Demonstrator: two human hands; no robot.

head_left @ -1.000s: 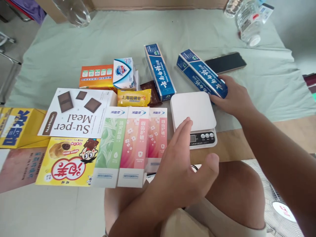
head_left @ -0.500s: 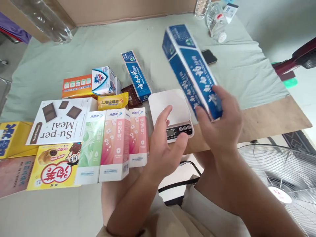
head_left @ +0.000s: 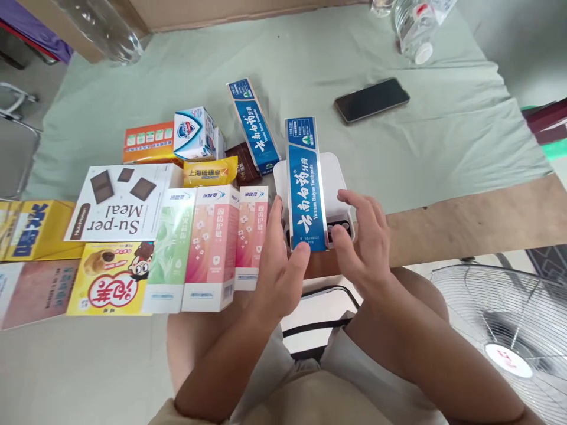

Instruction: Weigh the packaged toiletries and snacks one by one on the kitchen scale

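A blue toothpaste box (head_left: 305, 183) lies lengthwise across the white kitchen scale (head_left: 337, 177), covering most of its display and overhanging it at both ends. On the box's left side is my left hand (head_left: 281, 271), fingers apart, its thumb close to the near end; whether it touches I cannot tell. My right hand (head_left: 364, 248) is spread just right of the box, thumb over the scale's button strip, holding nothing. A second blue toothpaste box (head_left: 254, 127) rests behind and to the left, beside a brown packet (head_left: 244, 165).
To the left stand pink and green toothpaste cartons (head_left: 208, 248), a yellow soap pack (head_left: 210, 171), a white Su-per Meal box (head_left: 126, 203) and several other boxes. A black phone (head_left: 372, 100) and a clear bottle (head_left: 415, 32) are at right. A fan (head_left: 496, 319) stands below the table edge.
The toothpaste box has come down from my right hand onto the scale and been let go. My right hand has moved left and opened; the view has shifted, showing the whole phone.
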